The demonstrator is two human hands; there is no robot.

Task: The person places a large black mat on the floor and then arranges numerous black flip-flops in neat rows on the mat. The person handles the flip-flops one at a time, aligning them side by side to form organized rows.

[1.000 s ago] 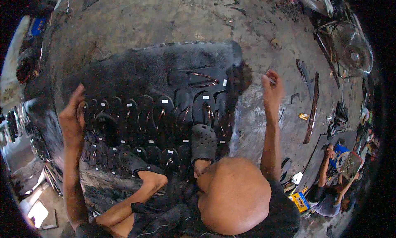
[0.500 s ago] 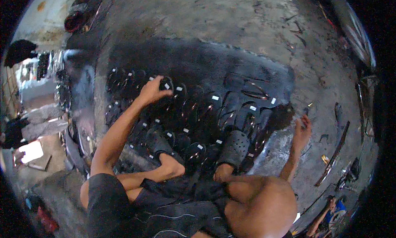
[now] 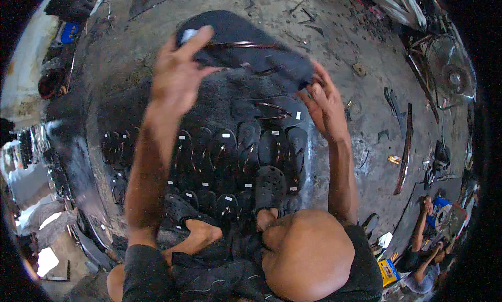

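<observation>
A black flip-flop (image 3: 230, 27) is held up in front of me, turned sideways and slightly blurred. My left hand (image 3: 178, 77) grips its left end over a white label. Fingers of my right hand (image 3: 325, 105) close on the right end. Shiny straps run across the sole between both hands. Below, rows of black flip-flops (image 3: 226, 150), many with small white labels, lie on a dark mat (image 3: 146, 103). One flip-flop (image 3: 293, 108) lies crosswise at the far side of the rows.
My feet, in black clogs (image 3: 271, 184), stand among the flip-flops. Right of the mat, dark strips (image 3: 403, 150) and scraps lie on the concrete floor, with a fan (image 3: 452, 74) farther off. At lower right another person's arm (image 3: 420, 228) shows, near a yellow-and-blue package (image 3: 388, 272).
Both hands, apart and low before, have risen and come together on a flip-flop, now lifted off the rows. The view has shifted, showing more of the right side.
</observation>
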